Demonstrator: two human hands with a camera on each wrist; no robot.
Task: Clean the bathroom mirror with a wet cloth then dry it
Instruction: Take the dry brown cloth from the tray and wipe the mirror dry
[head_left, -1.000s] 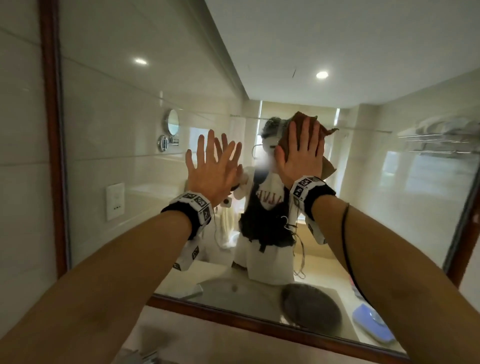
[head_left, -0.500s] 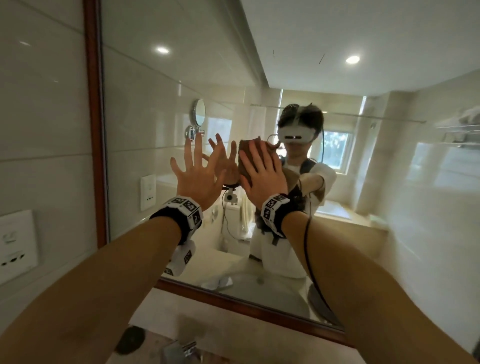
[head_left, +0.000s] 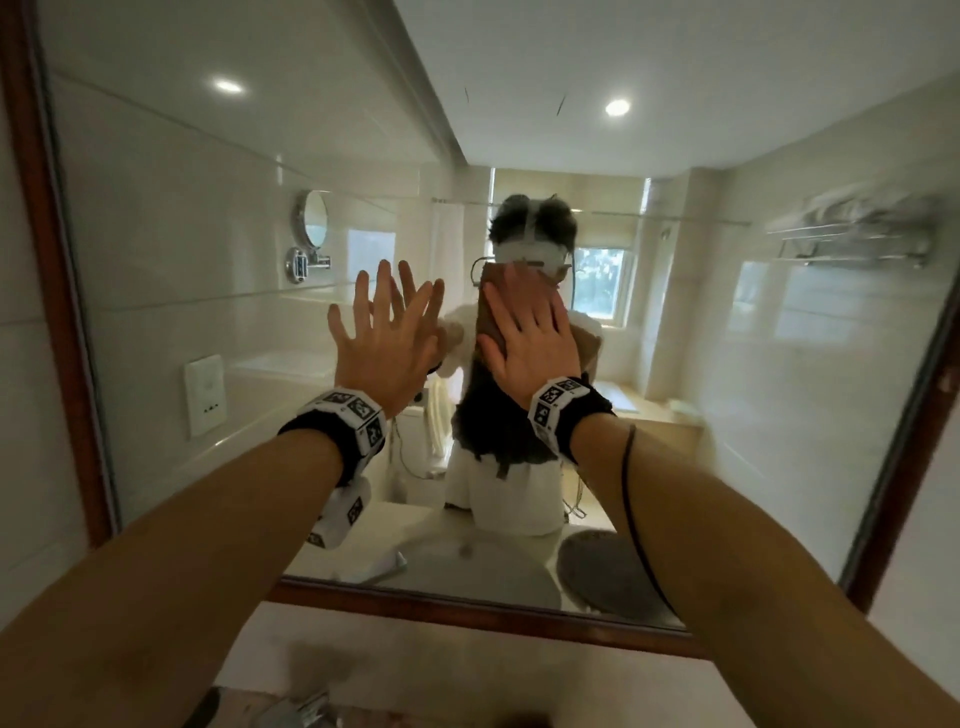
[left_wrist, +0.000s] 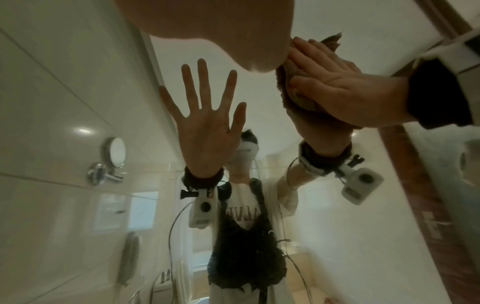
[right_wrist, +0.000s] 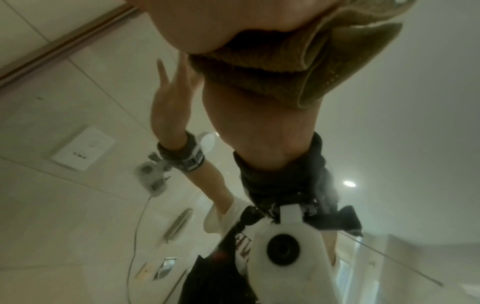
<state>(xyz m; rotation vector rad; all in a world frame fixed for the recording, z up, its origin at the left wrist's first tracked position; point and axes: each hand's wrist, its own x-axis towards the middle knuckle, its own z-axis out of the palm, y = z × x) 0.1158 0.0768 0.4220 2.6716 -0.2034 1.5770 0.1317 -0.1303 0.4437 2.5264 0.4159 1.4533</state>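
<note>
cloth (head_left: 491, 317) pressed flat on mirror (head_left: 779, 364) by right hand (head_left: 535, 345), fingers straight, just right of left hand (head_left: 387, 348), splayed, empty. even pressure & overlapping passes advised.

Each bare forearm ends in a black wristband (head_left: 332, 434) carrying white blocks printed with black square markers. A thin dark cord (head_left: 631, 478) runs along the right forearm below its wristband (head_left: 571, 410).

Mirrored letters seen on the white T-shirt (left_wrist: 242, 214) reflected in the mirror (left_wrist: 363, 226), partly covered, not fully readable, nothing else legible
</note>
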